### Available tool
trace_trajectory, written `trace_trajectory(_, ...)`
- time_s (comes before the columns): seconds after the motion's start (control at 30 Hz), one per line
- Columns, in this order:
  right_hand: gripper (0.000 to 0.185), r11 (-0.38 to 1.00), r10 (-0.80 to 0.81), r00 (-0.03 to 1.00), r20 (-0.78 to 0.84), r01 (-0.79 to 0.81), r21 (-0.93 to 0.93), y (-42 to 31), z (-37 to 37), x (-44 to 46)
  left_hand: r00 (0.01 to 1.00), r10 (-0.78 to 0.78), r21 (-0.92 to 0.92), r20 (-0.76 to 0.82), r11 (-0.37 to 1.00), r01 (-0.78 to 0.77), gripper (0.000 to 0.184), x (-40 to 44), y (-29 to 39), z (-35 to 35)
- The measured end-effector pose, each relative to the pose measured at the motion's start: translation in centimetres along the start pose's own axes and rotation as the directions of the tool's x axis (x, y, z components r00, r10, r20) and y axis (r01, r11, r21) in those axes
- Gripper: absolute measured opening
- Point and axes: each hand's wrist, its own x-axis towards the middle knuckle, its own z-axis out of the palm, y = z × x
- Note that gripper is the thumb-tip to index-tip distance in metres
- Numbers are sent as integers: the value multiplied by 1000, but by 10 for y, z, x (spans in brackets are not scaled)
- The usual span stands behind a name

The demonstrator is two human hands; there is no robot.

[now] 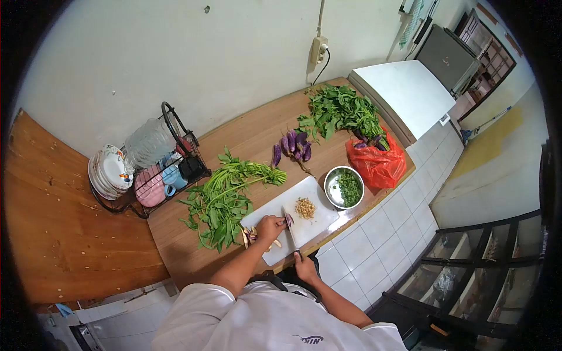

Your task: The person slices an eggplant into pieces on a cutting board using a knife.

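Observation:
A white cutting board lies at the table's front edge. My left hand is closed on a small purple piece, which looks like a shallot, pressing it to the board. In my right hand is the handle of a kitchen knife; its blade stands upright beside the shallot. Finely chopped pale-brown bits form a small heap right of the blade. Purple and pale pieces, too small to name surely, lie left of my left hand. A metal bowl with chopped greens stands beside the board.
Leafy greens spread left of the board. Several small purple eggplants lie behind it. More greens and a red plastic bag are at the right. A dish rack with plates and cups stands at the left end.

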Motion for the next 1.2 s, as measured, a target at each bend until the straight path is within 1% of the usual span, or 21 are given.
trace_trajectory(0.07,64,1000,-3,1000,14,3,-10,2,-6,-10,999,-41,14,26,999,41,26,-2,7,-5)
trace_trajectory(0.17,64,1000,4,1000,25,-3,-23,6,-5,1,1000,-24,3,13,1000,24,27,0,1,1)
trace_trajectory(0.23,66,998,-60,998,-16,60,5,3,6,25,1000,25,-10,10,1000,-25,27,0,-7,2)
trace_trajectory(0.27,64,999,-16,997,78,13,31,-5,3,37,1000,-17,-52,22,999,18,28,0,-5,1)
trace_trajectory(0.3,64,1000,-7,997,78,5,29,0,3,32,998,-60,-91,33,994,63,28,-1,-6,0)
trace_trajectory(0.37,67,998,-37,997,73,33,56,0,1,32,999,-27,-78,45,996,30,31,4,-4,-3)
trace_trajectory(0.47,67,998,6,997,74,-10,62,24,-2,3,996,-60,-100,66,993,67,33,-2,-2,-3)
trace_trajectory(0.57,66,997,50,993,111,-56,59,37,-14,-24,1000,-17,-102,-11,995,15,33,-3,-1,-3)
trace_trajectory(0.63,68,996,90,986,143,-93,13,38,-20,-31,999,-41,-114,32,993,44,31,-4,6,-9)
trace_trajectory(0.7,71,999,50,994,95,-51,16,44,-22,-33,997,-59,-155,50,986,66,31,-1,9,-13)
trace_trajectory(0.77,60,981,41,984,176,-74,182,65,-16,-28,993,-85,-189,80,977,99,30,-5,4,-9)
trace_trajectory(0.8,57,944,101,960,260,-175,280,53,-27,-38,988,-128,-195,88,970,143,33,-4,-2,-2)
trace_trajectory(0.87,56,944,117,956,269,-191,268,49,-41,-45,982,-165,-202,95,962,182,36,0,-1,2)
trace_trajectory(0.93,55,940,166,947,275,-236,247,46,-53,-55,983,-185,-176,-7,968,181,43,1,5,4)
trace_trajectory(0.97,55,938,170,946,277,-241,248,53,-54,-56,982,-187,-174,-2,967,183,43,0,8,4)
trace_trajectory(1.03,54,960,126,964,233,-178,218,62,-58,-60,995,-54,-37,-80,998,51,46,0,13,6)
trace_trajectory(1.07,53,933,211,933,292,-281,225,67,-63,-61,996,-57,-34,-74,998,54,46,-1,15,6)
trace_trajectory(1.1,53,931,212,931,295,-285,228,73,-65,-62,997,-61,-5,-48,998,61,47,-1,20,2)
trace_trajectory(1.13,53,942,175,944,281,-243,230,82,-64,-62,998,-67,25,-20,997,68,47,-2,22,1)
trace_trajectory(1.17,53,952,135,954,267,-200,231,91,-62,-61,998,-68,32,-17,997,68,47,-2,23,-1)
trace_trajectory(1.2,52,950,140,956,256,-203,236,86,-68,-68,999,-48,20,-11,999,48,45,-3,23,-2)
